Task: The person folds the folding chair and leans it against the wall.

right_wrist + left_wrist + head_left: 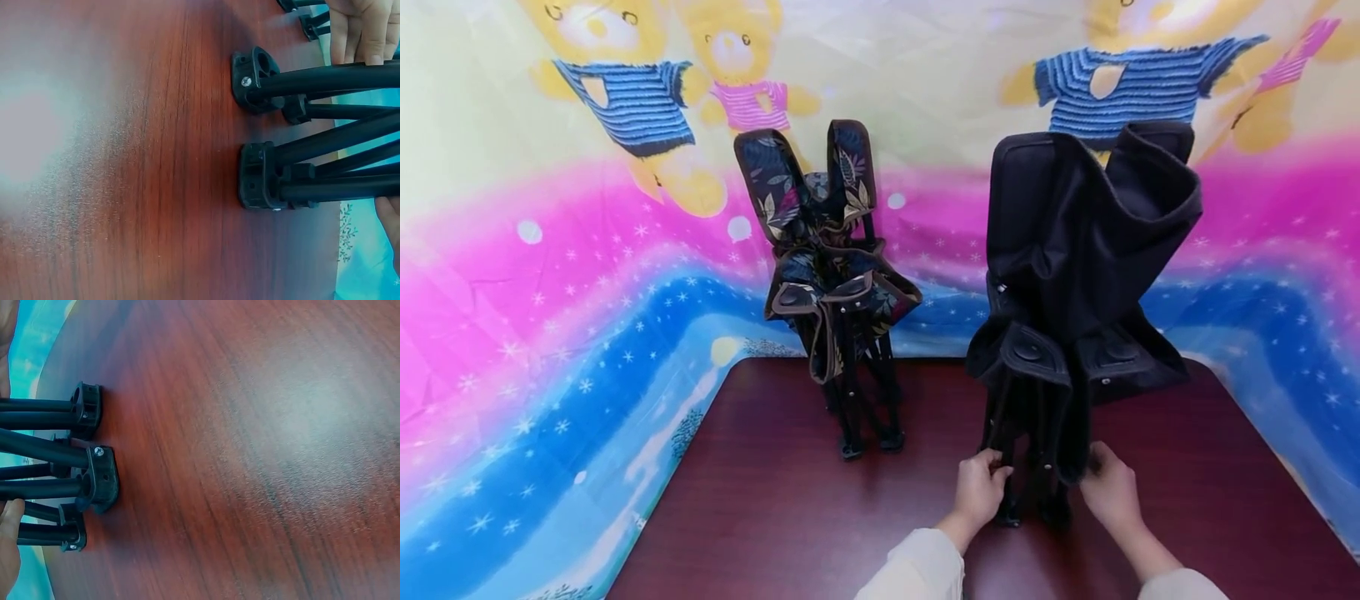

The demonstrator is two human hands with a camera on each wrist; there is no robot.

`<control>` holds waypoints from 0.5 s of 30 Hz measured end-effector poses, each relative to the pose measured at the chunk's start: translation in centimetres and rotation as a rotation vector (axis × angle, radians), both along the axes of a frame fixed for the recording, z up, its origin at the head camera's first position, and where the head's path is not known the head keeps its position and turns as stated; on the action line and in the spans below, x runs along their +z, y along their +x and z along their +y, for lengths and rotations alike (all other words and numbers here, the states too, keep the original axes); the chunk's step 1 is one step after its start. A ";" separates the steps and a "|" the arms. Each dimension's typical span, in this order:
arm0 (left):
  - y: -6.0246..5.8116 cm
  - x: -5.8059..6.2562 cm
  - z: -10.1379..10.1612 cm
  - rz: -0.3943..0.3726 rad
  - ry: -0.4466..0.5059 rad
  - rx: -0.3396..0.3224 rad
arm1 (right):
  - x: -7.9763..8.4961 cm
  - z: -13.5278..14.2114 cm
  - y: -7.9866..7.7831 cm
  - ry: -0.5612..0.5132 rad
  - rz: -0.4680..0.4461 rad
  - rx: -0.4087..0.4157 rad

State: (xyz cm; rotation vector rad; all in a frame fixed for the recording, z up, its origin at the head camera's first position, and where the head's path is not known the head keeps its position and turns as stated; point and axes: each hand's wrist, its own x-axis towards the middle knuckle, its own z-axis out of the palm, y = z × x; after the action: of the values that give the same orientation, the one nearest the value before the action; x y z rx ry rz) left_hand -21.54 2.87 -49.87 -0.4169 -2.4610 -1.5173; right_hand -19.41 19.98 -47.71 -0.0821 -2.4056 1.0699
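A black folding chair (1052,242) stands upright on the table, its legs gathered close together and its fabric bunched. Low on the chair's left side, my left hand (980,489) grips a black tubular leg (350,78). Opposite it, my right hand (1108,487) holds the right-side legs, its fingertips partly hidden behind hanging fabric. In the right wrist view, the left hand's fingers (365,31) lie against a tube. Plastic feet (103,478) with screws rest on the tabletop.
A smaller folding chair (827,275) with dark leaf-print fabric stands folded to the left. Both chairs are on a reddish-brown wooden table (760,500) with rounded corners. A backdrop cloth (925,75) printed with bears hangs behind.
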 end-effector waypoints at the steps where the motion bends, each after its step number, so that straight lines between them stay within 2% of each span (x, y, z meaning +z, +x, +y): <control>1: -0.2 0.0 0.0 -0.005 0.006 0.011 | 0.0 0.0 -0.2 -0.007 -0.012 0.004; 9: -1.8 0.5 0.5 -0.074 0.211 0.101 | -0.2 -0.6 -1.5 -0.085 -0.033 -0.040; 15: -2.2 0.6 0.9 -0.073 0.253 0.199 | -0.2 -1.0 -2.2 -0.102 -0.030 -0.095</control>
State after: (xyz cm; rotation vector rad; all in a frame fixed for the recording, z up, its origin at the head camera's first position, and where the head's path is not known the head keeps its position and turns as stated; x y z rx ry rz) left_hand -23.74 3.79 -49.24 -0.0702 -2.2418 -1.7528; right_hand -21.63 18.93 -47.93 -0.2465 -2.3477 1.1537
